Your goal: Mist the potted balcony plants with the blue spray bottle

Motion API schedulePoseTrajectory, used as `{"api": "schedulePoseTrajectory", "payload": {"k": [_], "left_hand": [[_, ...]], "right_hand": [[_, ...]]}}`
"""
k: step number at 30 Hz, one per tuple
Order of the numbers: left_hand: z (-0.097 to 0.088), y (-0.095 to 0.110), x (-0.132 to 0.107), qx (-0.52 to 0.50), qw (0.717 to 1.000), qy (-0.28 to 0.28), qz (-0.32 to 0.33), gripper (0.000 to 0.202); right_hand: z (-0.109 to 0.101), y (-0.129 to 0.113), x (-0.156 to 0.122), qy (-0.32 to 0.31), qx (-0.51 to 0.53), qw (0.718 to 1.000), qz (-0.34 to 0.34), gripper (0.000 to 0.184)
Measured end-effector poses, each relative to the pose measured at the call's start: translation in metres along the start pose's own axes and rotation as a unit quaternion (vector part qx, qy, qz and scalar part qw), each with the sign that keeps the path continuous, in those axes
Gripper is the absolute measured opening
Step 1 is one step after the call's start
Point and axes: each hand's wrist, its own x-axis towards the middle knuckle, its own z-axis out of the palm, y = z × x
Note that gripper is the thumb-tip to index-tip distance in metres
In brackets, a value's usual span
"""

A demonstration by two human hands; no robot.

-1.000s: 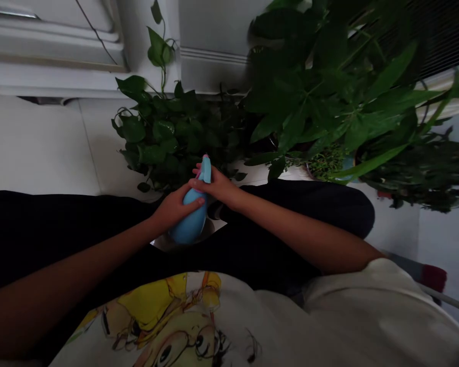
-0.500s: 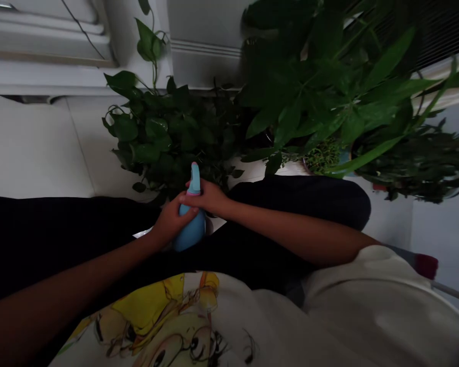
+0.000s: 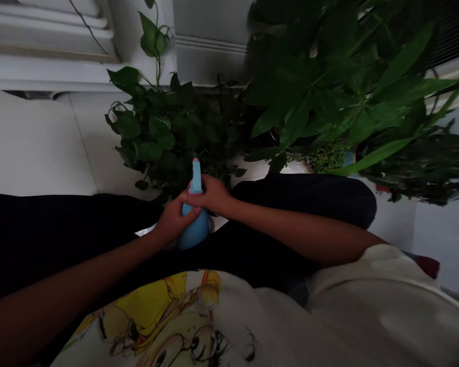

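Blue plastic spray bottle (image 3: 194, 229) now stands upright, no longer tilted, held between the left hand (image 3: 174, 219) and right hand (image 3: 210, 196), fingers (image 3: 193, 200) wrapped closely around its neck.

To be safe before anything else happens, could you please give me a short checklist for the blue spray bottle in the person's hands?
1. Left hand wrapped around the body of the blue plastic spray bottle: ok.
2. Right hand holding the neck at the pink collar: ok.
3. Bottle tip clear of the pothos leaves: cannot tell, it overlaps them in this view.
4. Liquid level in the bottle: cannot tell, the body looks opaque.
5. Soil under the pothos: cannot tell, the leaves hide it.
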Motion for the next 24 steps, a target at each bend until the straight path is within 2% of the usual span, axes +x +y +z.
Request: {"api": "schedulePoseTrajectory", "payload": {"k": [3, 9, 14, 17, 24], "left_hand": [[-0.002, 0.000, 0.000, 0.018, 1.000, -0.005, 0.014, 0.069], [-0.003, 0.000, 0.001, 0.021, 1.000, 0.001, 0.022, 0.067], [-0.008, 0.001, 0.005, 0.050, 0.998, 0.007, 0.025, 0.054], [-0.009, 0.005, 0.008, 0.065, 0.997, 0.014, 0.024, 0.048], [0.004, 0.016, 0.001, 0.044, 0.999, 0.023, -0.015, 0.061]], "right_hand": [[0.001, 0.000, -0.003, 0.002, 0.036, 0.999, -0.004, 0.029], [0.000, -0.002, -0.004, 0.016, 0.042, 0.999, -0.006, 0.029], [0.001, 0.001, 0.005, 0.021, 0.006, 0.999, -0.024, 0.037], [0.000, 0.001, 0.008, 0.029, 0.025, 0.999, -0.038, 0.042], [-0.004, -0.003, 0.003, 0.046, 0.000, 0.999, 0.024, 0.036]]}}
